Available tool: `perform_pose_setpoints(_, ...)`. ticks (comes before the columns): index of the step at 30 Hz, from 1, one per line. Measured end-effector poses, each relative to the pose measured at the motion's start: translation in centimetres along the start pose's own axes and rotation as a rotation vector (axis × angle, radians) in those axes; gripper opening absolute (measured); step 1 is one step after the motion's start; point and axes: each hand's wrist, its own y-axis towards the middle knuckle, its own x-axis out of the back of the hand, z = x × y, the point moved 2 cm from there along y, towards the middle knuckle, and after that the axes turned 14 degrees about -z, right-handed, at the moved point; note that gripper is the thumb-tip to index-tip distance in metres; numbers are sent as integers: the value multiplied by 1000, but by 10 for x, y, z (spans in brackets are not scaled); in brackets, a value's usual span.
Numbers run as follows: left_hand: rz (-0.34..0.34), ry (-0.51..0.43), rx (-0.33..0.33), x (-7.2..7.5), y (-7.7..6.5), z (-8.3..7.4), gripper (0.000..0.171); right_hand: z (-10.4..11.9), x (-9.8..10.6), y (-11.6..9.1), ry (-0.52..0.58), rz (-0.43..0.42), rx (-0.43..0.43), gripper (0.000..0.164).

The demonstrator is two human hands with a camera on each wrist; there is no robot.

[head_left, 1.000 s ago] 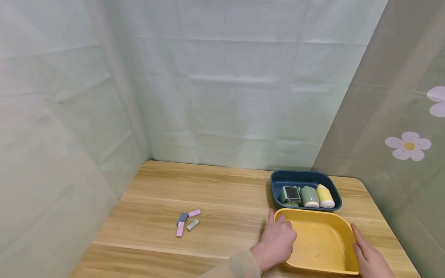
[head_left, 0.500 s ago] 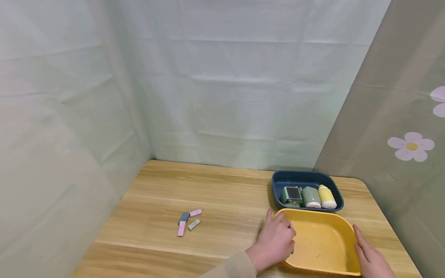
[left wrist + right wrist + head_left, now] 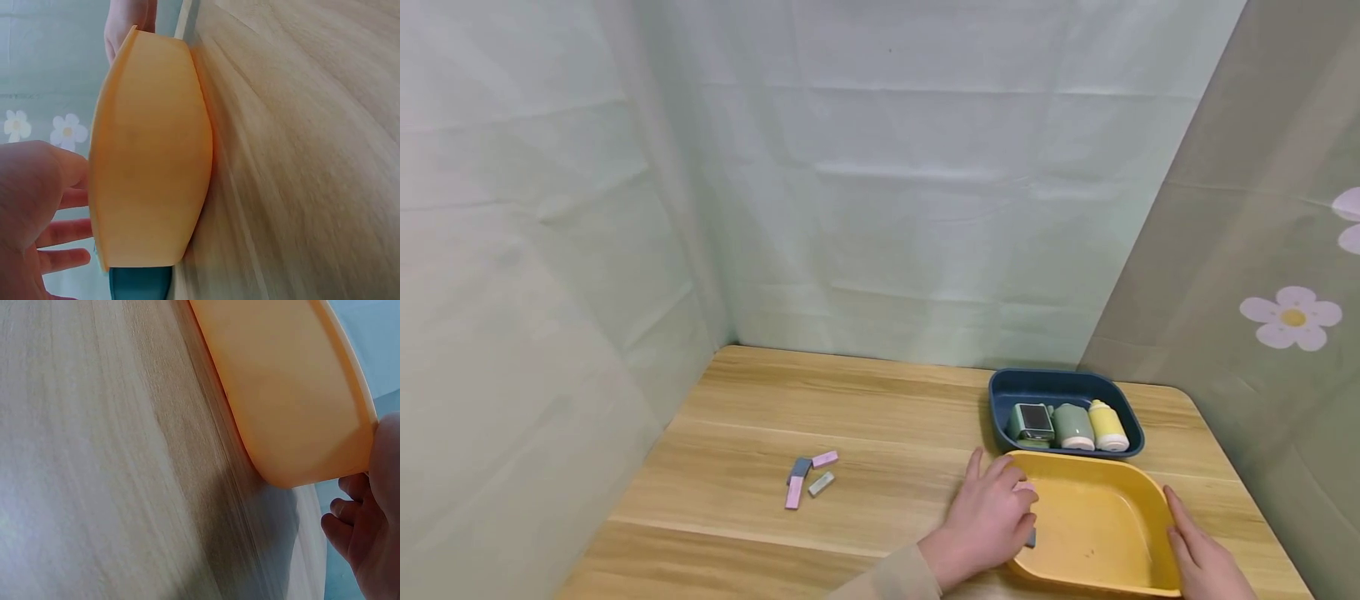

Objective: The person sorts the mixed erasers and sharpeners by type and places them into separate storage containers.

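My left hand [image 3: 988, 517] reaches over the left rim of a yellow bin [image 3: 1090, 546]. Its fingers are loosely bent and spread, with gaps between them; in the left wrist view the same hand [image 3: 31, 206] sits beside the bin's upper edge. Beneath the fingers show a small pink bar [image 3: 1024, 486] and a blue-grey bar [image 3: 1031, 538], both partly hidden. Against the outside of the right wall lies my right hand [image 3: 1206, 554], fingers fairly straight. At the left of the table, a few small bars lie loose: pink bars [image 3: 793, 492], a blue-grey bar [image 3: 801, 468] and a grey-green bar [image 3: 822, 484].
A dark blue bin [image 3: 1052, 383] stands right behind the yellow one. Inside it are a green box-shaped thing with a dark screen [image 3: 1034, 421], a green rounded container [image 3: 1073, 427] and a yellow bottle [image 3: 1108, 425]. Curtains [image 3: 895, 208] enclose the wooden table [image 3: 880, 417].
My left hand has shifted slightly left and its fingers have loosened, so more of the pink and blue-grey bars shows. The right hand keeps its place at the bin wall.
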Motion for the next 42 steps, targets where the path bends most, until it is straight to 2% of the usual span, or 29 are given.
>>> perform_pose_setpoints(9,-32,-126,90,16,-10,15,20,-1,1,-1,-4,-8,-3,64)
perform_pose_setpoints(19,-61,-106,139,38,-32,40,31,-1,0,1,16,24,-35,67)
perform_pose_setpoints(29,-65,-133,187,50,-56,62,31,-2,0,2,18,35,-25,68)
perform_pose_setpoints(36,-91,-174,220,60,-74,77,31,-2,0,2,22,33,-27,67)
perform_pose_setpoints(42,-78,-224,292,71,-95,96,31,-5,0,2,-11,16,19,64)
